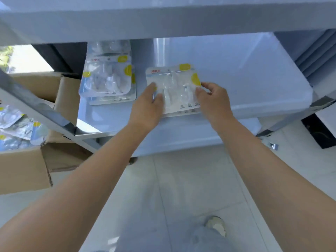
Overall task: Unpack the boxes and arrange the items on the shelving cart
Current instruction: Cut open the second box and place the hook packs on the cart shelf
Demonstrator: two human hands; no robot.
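Light, slick blister pack (172,90), prob. crushable: left hand (147,106) and right hand (214,100) pinch its side edges w/ curled fingers, best hold.

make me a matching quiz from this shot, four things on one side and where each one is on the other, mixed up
Things:
1. packet in both hands
2. stack of packets
3. cardboard box
4. shoe

Places:
A. floor, left of the cart
B. middle of the cart shelf
C. tiled floor, bottom of the view
D. left end of the shelf

Pairs: 1-B, 2-D, 3-A, 4-C
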